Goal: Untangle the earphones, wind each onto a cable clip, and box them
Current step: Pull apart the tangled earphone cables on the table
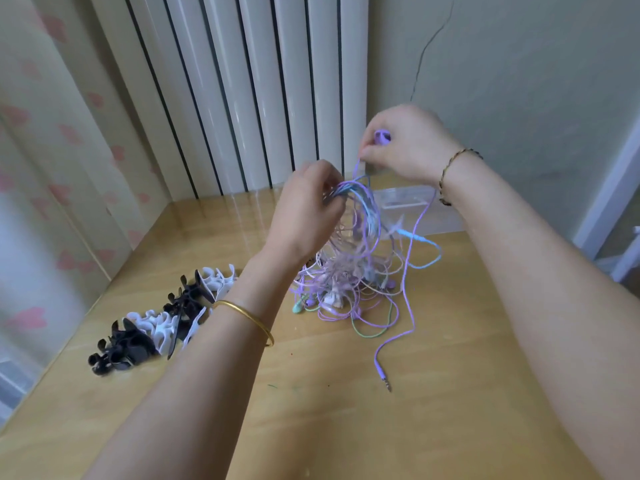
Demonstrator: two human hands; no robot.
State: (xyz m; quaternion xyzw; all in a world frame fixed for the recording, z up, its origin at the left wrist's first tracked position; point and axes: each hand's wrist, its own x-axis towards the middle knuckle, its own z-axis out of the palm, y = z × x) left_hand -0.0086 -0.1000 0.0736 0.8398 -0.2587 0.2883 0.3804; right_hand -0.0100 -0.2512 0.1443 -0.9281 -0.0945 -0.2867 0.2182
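A tangle of earphone cables (349, 282) in purple, blue, green and white hangs from my hands down to the wooden table (311, 410). My left hand (308, 209) grips a bunch of looped cables lifted above the pile. My right hand (405, 143) is higher and pinches a purple earbud (382, 136) with its cable. A purple jack plug (383, 377) lies loose on the table at the front. A row of black and white cable clips (162, 320) lies to the left of the pile.
A clear plastic box (412, 209) stands behind the tangle by the wall. White radiator columns (263, 91) rise at the back and a curtain (45, 168) hangs at the left. The table's right edge drops off near my right forearm.
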